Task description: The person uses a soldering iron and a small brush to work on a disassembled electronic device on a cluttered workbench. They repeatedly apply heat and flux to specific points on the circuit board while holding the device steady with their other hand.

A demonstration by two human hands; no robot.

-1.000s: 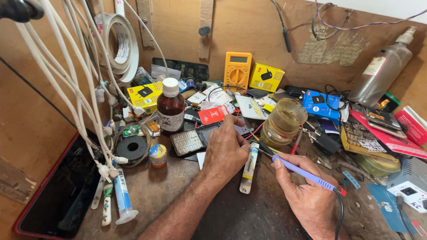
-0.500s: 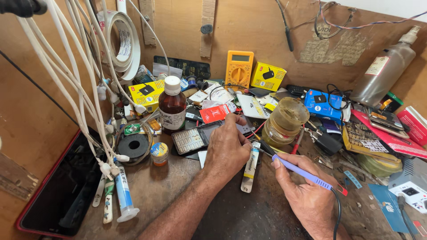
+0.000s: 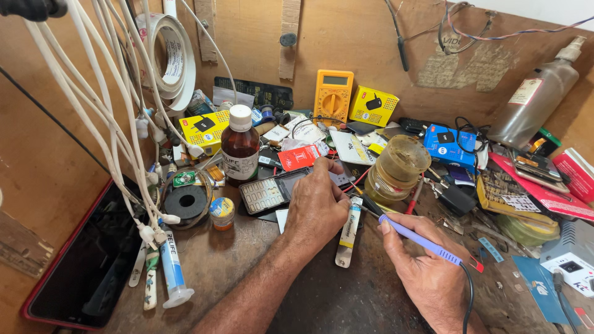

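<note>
Pretty cluttered workbench here. The left hand (image 3: 318,207) is pressed down over a small phone with a keypad (image 3: 267,193), fingers curled around its far end and pinning it to the wooden bench (image 3: 216,272), just in front of the brown bottle with the white cap (image 3: 240,148). The right hand (image 3: 427,278) is closed around a purple-handled soldering iron (image 3: 416,238), held like a pen, with the dark tip pointing up-left toward the left hand's fingers; the exact contact spot is hidden behind the hand. A white tube (image 3: 348,230) lies flat between the two hands. Just beyond the iron's tip sits a grimy yellowish jar (image 3: 396,170), and further back there's a yellow multimeter (image 3: 333,96) leaning on the wall. A bundle of white cables (image 3: 111,124) hangs down on the left, above a dark tablet with a red edge (image 3: 86,266).
</note>
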